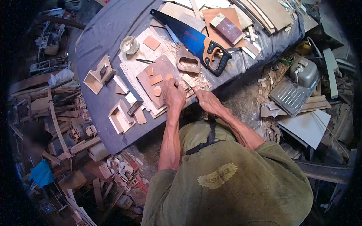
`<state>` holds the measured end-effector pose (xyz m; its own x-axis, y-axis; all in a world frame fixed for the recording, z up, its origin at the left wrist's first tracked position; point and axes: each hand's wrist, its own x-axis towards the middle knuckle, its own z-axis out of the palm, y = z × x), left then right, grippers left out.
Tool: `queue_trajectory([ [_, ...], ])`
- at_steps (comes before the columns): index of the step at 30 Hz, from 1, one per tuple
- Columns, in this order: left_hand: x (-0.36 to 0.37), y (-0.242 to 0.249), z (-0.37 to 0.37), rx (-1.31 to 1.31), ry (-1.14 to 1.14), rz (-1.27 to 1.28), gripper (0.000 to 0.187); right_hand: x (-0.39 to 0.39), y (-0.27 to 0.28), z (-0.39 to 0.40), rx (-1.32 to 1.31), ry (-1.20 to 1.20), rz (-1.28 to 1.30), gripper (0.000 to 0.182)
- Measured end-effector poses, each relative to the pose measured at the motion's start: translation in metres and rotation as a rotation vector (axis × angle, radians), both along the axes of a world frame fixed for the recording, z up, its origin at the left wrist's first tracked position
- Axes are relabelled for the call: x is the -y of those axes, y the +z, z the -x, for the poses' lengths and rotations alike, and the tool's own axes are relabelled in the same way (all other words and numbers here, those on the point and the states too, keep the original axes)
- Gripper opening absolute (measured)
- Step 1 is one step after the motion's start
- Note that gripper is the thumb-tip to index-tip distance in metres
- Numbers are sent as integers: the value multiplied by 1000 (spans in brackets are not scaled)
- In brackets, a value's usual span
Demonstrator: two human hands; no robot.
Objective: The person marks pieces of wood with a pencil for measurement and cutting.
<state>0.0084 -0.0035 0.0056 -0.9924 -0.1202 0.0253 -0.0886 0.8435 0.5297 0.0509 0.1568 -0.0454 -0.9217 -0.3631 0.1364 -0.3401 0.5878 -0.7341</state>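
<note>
My left hand (174, 95) is closed at the near edge of a brown wooden board (163, 65), its fingertips pressed down on a small wood piece (183, 84). My right hand (208, 101) is closed just to the right, fingers pinched on a thin tool with a reddish tip (193, 88); its kind is too small to make out. Several small cut wood pieces lie on the board, among them an octagonal one (157, 90) and a rectangular one (155, 79). A dark pencil (145, 60) rests beyond them.
A black-bladed handsaw (188, 35) and a wooden-handled saw (187, 62) lie past my hands amid sawdust. To the left are a glue jar (129, 45) and open wooden boxes (121, 116). Wood sheets (269, 13) pile at the back right. A metal sink (294, 92) sits beyond the table.
</note>
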Motion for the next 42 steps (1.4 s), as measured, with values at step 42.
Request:
queue_trajectory([
  [42, 25, 1, -5, -1, -230, -12, 25, 14, 43, -20, 443, -176, 54, 27],
])
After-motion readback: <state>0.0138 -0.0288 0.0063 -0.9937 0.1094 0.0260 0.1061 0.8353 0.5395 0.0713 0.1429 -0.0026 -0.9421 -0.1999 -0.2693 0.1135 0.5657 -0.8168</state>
